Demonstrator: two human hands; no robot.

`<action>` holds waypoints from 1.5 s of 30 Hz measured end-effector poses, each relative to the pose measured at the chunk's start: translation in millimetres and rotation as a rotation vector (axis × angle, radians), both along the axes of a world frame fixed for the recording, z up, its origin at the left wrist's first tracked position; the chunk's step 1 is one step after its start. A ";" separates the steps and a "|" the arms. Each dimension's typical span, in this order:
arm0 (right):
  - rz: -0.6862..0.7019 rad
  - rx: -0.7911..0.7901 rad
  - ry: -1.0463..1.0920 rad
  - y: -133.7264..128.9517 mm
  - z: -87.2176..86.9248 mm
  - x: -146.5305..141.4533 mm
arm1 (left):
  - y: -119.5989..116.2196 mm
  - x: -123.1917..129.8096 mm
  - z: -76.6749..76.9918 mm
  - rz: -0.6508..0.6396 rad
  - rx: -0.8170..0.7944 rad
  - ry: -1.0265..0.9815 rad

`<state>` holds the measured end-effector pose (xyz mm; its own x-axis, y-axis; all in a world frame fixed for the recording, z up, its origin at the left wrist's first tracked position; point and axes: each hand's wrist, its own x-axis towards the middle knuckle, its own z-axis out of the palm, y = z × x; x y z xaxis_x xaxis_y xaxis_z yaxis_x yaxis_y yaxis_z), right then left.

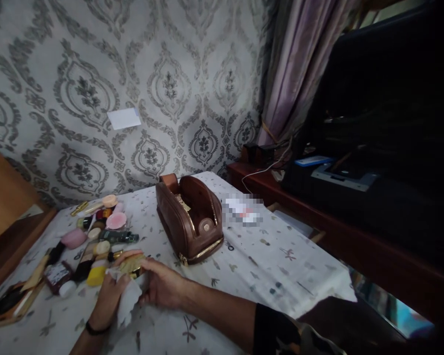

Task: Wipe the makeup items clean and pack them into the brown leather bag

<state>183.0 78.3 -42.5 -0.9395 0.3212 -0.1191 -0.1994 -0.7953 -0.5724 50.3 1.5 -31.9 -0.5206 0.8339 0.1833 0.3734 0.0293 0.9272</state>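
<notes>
My left hand (109,298), with a dark band on its wrist, is closed on a crumpled white tissue (129,301) that hangs below the fingers. My right hand (166,285) grips a shiny gold-coloured cosmetic container (131,266), and the tissue is pressed against it. Fingers and tissue cover part of the container, so its exact kind cannot be made out. Just beyond the hands stands a brown leather toiletry bag (170,222) with its zipped top open and a gold-coloured item (182,202) inside.
Left of the hands lie many cosmetics, among them a pink round compact (116,221), a dark green tube (118,237), a yellow-capped bottle (96,275) and a pink sponge (74,238). A patterned white cloth (244,276) covers the table. A dark red desk (355,256) adjoins on the right.
</notes>
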 end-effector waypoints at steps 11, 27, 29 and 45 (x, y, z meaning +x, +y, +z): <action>-0.060 0.003 -0.042 -7.6 5.2 -0.6 | 2.5 13.1 18.6 -0.005 0.136 0.059; -0.038 -0.041 -0.046 -4.9 8.7 0.1 | 2.8 4.2 11.3 -0.281 0.204 -0.175; -0.040 -0.037 -0.055 -4.5 7.7 -1.1 | 3.9 3.5 7.9 -0.216 0.224 -0.112; -0.003 0.004 -0.033 -6.9 9.8 1.1 | 5.6 3.6 8.6 -0.177 0.157 -0.176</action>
